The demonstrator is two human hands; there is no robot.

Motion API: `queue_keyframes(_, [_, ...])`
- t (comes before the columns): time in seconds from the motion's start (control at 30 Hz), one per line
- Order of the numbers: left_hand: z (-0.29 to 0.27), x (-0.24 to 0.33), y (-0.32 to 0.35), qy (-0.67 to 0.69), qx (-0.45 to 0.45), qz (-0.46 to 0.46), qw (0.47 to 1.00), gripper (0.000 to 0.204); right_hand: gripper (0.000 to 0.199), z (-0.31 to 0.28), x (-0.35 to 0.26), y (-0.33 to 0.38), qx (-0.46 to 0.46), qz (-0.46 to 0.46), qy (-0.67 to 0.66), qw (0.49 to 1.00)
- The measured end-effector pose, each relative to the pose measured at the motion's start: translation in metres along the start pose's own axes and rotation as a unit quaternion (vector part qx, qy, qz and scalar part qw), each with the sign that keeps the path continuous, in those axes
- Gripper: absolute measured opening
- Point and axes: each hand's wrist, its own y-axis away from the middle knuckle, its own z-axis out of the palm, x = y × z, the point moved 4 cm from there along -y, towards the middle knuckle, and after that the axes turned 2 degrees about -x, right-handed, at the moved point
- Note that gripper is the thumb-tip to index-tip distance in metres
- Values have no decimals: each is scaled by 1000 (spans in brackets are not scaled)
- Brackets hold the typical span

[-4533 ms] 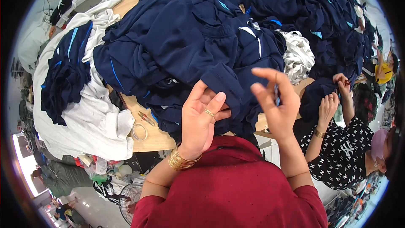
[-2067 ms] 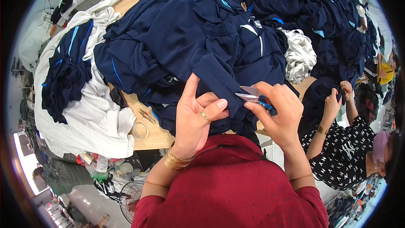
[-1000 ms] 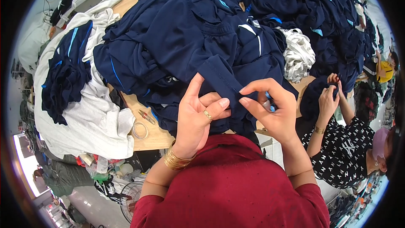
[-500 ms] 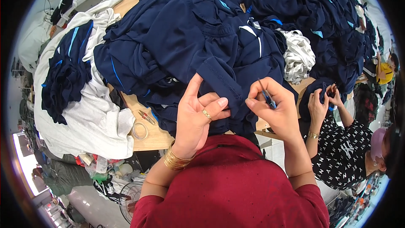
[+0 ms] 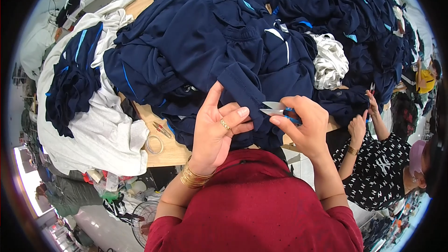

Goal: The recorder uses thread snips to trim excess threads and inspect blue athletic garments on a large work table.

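My left hand (image 5: 213,133) grips a navy garment's stitched hem (image 5: 240,83), its index finger stretched along the edge and its thumb bent over the other fingers. The garment is part of a big heap of navy clothes (image 5: 186,32), so its full shape is hidden. On the other side of the hem, my right hand (image 5: 307,125) is closed around small blue-handled thread snips (image 5: 274,108). Their two blades stand apart and point left, close to the hem's corner. Whether they touch the cloth I cannot tell.
Pale cloth (image 5: 112,130) with a folded navy piece (image 5: 77,79) lies on the left. Red-handled snips (image 5: 162,129) and a tape roll (image 5: 154,144) rest on the wooden table (image 5: 163,158). A white bundle of strips (image 5: 330,60) sits right, near a co-worker's hands (image 5: 359,126).
My right hand has turned the snips from pointing upward to pointing left at the hem, blades apart. My left hand barely moves. The co-worker's hands have shifted, with snips now raised.
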Motion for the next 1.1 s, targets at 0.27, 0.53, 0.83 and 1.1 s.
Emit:
queue_keyframes(0.27, [1,-2,2,4,7,-6,1000,67,29,1,-9,-3,24,-67,62,996])
queue_keyframes(0.53, [0,-2,0,8,11,-12,1000,64,26,2,-9,-1,38,-71,69,994])
queue_keyframes(0.83, [-8,0,2,28,-15,6,999,65,35,24,17,-4,-1,177,-435,883])
queue_keyframes(1.1, [-25,19,-5,-155,-10,101,983,55,11,65,12,-36,-158,177,-475,848])
